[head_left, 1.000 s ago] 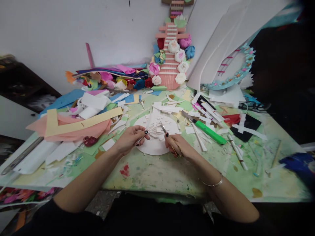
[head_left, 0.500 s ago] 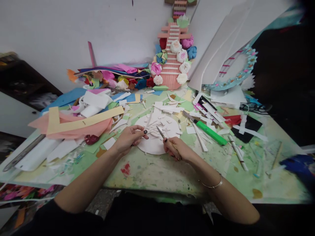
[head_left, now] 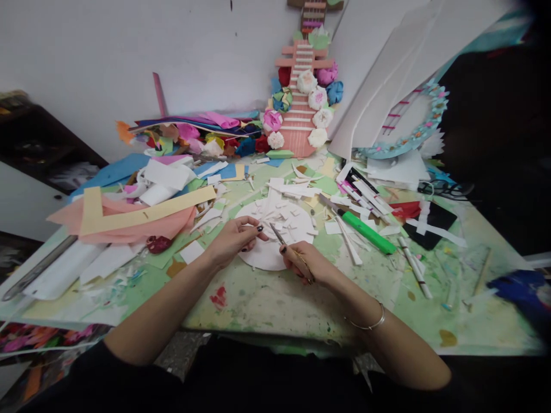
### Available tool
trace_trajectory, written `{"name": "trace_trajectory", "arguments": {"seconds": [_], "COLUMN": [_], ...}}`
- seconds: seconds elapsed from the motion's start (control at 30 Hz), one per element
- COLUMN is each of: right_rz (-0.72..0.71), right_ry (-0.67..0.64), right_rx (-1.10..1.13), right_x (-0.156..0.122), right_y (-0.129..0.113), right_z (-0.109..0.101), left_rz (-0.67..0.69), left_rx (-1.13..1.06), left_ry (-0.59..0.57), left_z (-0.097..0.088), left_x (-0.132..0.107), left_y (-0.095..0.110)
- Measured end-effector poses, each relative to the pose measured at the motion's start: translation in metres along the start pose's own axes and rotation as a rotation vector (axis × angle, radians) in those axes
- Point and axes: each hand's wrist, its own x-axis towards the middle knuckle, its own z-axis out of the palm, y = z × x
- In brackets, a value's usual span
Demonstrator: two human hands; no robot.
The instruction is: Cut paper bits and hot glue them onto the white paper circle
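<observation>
Plain pale grey wall [head_left: 107,57]: standing behind everything, with the clock being centred on a flat, round, white card disc [head_left: 269,264] and 12 pointing straight away from the person.
Broad, pale green, paint-stained table top [head_left: 267,304]: stretching beneath the work, paper scraps [head_left: 192,251] crowding it from 9 round to 3 o'clock, a red blot [head_left: 218,298] showing between 7 and 8.
Dark brown open shelving [head_left: 54,129]: standing beyond the table at 10 o'clock.
Pink lute-shaped model [head_left: 297,140]: leaning on the wall at 12 o'clock, carrying paper flowers [head_left: 322,118] along both sides and looking largely built.
Pale blue ring with pink bars inside [head_left: 390,151]: standing at 2 o'clock, partly hidden behind large white sheets [head_left: 391,74].
Disc: lying directly ahead of the person.
Right hand [head_left: 303,261]: resting between 4 and 5 o'clock, closing around slim, silver-bladed, gold-handled scissors [head_left: 276,232].
Left hand [head_left: 236,241]: hanging over the disc's 9 o'clock edge, thumb and fingertips nearly meeting; whether they are pinching a strip cannot be told.
Green-handled cutter [head_left: 368,232]: lying at 3 o'clock, untouched.
Scissors: pointing towards 11 o'clock, tip sitting near the left fingertips.
Long narrow white strips [head_left: 299,188]: lying at 12 to 1 o'clock, apparently remaining uncut.
Small white snippets [head_left: 295,212]: covering much of the disc's far half; the cutting is seemingly well under way but not finished.
</observation>
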Motion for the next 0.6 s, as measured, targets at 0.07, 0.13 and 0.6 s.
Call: {"name": "trace_trajectory", "arguments": {"seconds": [0.07, 0.13, 0.6], "right_rz": [0.015, -0.006, -0.078], "right_ry": [0.024, 0.017, -0.109], "right_rx": [-0.012, -0.034, -0.064], "right_x": [0.0001, -0.0017, -0.0065], "right_y": [0.0003, -0.0007, -0.0033], "right_z": [-0.0013, -0.0016, 0.001], "left_rz": [-0.009, -0.01, -0.006], "left_rx": [-0.003, -0.011, -0.12], "left_ry": [0.032, 0.047, -0.064], "left_z": [-0.0029, -0.0057, 0.0028], "left_x": [-0.0003, -0.0009, 0.0052], "left_y": [-0.0015, -0.0026, -0.0004]}}
